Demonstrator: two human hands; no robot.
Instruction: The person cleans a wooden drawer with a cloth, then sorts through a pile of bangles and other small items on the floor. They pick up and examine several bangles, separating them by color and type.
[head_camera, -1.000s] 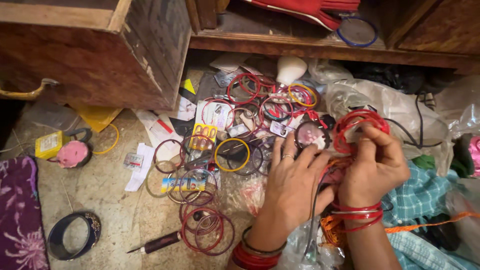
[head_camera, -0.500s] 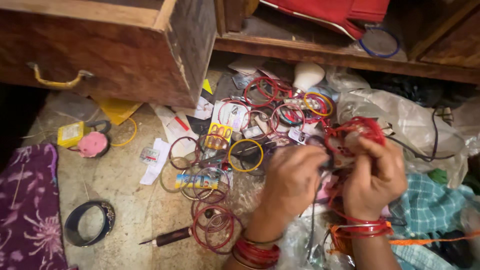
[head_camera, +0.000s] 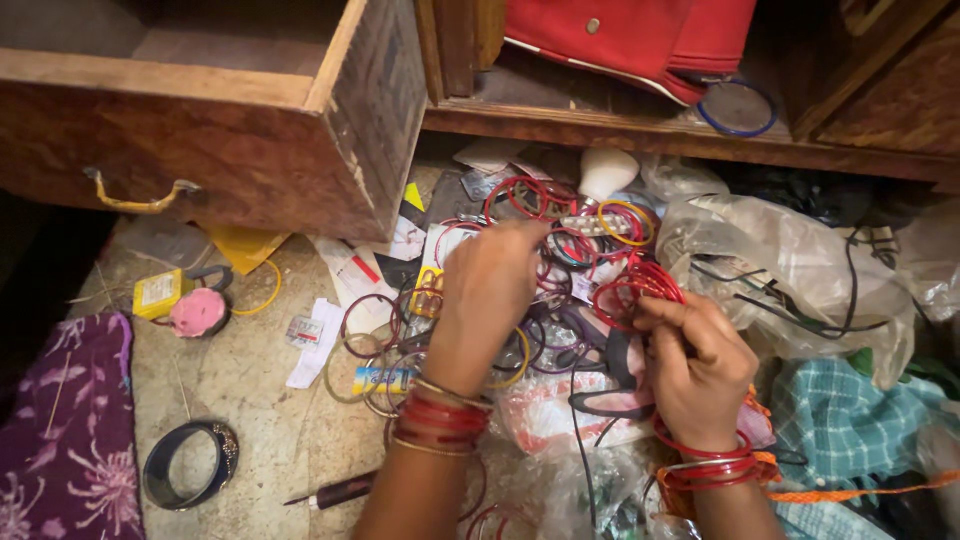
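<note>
Floor: stone floor (head_camera: 240, 400) strewn with bangles, papers and bags, in front of a wooden cabinet with a pulled-out drawer (head_camera: 210, 150)
Right hand: your right hand (head_camera: 695, 365) is closed around a bunch of thin red bangles (head_camera: 635, 288); thumb and fingers pinch the bunch at its lower edge; the rings stand up out of your fist, tilted toward the pile
Left hand: your left hand (head_camera: 490, 290) reaches forward, palm down, over the pile of loose bangles (head_camera: 560, 230); fingertips curl down into the rings; you cannot tell from this view whether they have hold of any 1 of them
Wrists: both wrists wear stacked red bangles; the left stack also has gold ones
Near the hands: a yellow bangle (head_camera: 625, 222) lies at the far side of the pile; purple and dark rings lie between your 2 hands; a clear plastic bag (head_camera: 800, 260) with black cords sits just beside your right hand
Further out: a dark screwdriver (head_camera: 335, 490) lies near your left forearm; a wide black bangle (head_camera: 190, 465) lies well apart to the left, beside a purple cloth (head_camera: 65, 430); a pink round thing (head_camera: 198, 312) and a yellow box (head_camera: 158, 292) touch near the drawer
Shelf: a red bag (head_camera: 640, 40) and a blue ring (head_camera: 738, 108) rest on the cabinet shelf
</note>
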